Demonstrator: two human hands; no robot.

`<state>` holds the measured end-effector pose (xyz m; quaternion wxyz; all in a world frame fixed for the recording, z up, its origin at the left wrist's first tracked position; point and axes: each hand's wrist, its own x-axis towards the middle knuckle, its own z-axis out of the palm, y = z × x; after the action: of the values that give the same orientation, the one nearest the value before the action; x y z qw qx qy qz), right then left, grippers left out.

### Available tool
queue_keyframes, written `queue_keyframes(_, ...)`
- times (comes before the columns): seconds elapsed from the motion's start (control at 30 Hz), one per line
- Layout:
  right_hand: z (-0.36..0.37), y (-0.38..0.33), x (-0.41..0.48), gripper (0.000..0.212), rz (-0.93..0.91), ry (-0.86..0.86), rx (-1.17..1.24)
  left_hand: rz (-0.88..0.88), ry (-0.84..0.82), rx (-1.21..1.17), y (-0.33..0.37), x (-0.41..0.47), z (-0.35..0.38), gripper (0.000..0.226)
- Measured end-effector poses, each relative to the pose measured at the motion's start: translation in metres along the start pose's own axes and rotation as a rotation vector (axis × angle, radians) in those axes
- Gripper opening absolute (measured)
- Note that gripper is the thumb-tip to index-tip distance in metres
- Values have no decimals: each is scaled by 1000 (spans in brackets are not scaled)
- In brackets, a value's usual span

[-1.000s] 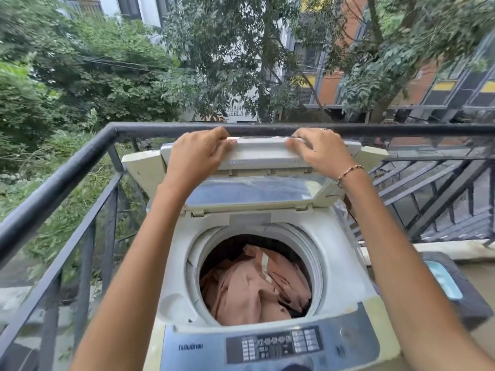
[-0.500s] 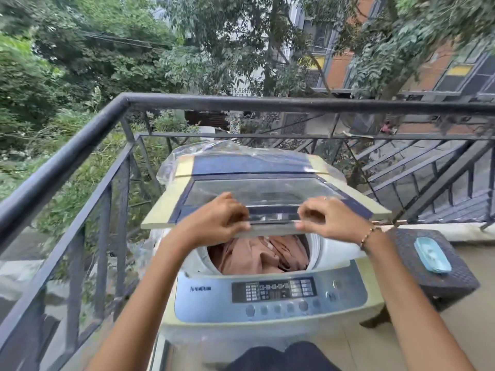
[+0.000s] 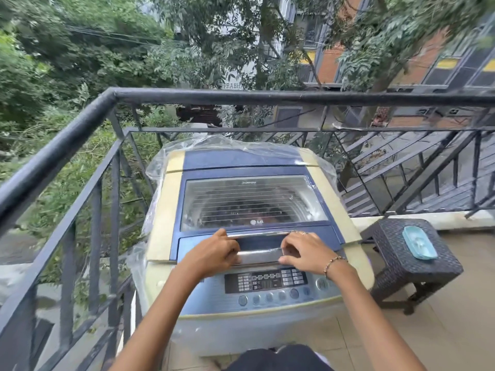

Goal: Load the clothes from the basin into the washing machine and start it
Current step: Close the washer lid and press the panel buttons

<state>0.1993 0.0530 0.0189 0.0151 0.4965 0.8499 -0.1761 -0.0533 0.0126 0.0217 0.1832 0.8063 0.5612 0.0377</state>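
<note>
A top-loading washing machine (image 3: 166, 210) with cream sides stands in the balcony corner. Its blue lid (image 3: 254, 202) with a clear window lies flat and closed, and dark shapes show dimly through the window. My left hand (image 3: 214, 254) and my right hand (image 3: 302, 251) both rest on the lid's silver handle (image 3: 258, 257) at its front edge, fingers curled over it. The control panel (image 3: 265, 282) with a display and a row of round buttons lies just below my hands. The basin is out of view.
A black metal railing (image 3: 80, 124) encloses the machine on the left and behind. Clear plastic wrap (image 3: 158, 167) hangs around the machine's back. A dark wicker stool (image 3: 417, 266) holding a teal dish (image 3: 419, 242) stands on the tiled floor to the right.
The lid was upright and folded with pink-brown clothes visible in the drum. My two hands brought it forward and down, and it now lies flat and closed over the drum.
</note>
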Motion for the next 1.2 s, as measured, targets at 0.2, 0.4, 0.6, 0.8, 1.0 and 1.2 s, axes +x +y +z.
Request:
queue_keyframes(0.2,11,4,6,25,29,-57,17,-95,-40,25,-2,8,15,20)
queue_keyframes(0.4,11,6,13,23,80,-93,70,-163,-63,4,-5,15,18,18)
queue_keyframes(0.6,1,2,24,22,145,-160,92,-198,-103,45,-5,24,17,22)
queue_keyframes(0.8,-8,-2,35,24,172,-256,99,-222,-133,156,0,34,18,22)
queue_keyframes(1.0,-9,1,37,25,166,-281,111,-243,-159,167,4,36,15,23)
queue_keyframes(1.2,-7,8,34,25,131,-249,176,-275,-202,218,16,42,8,24)
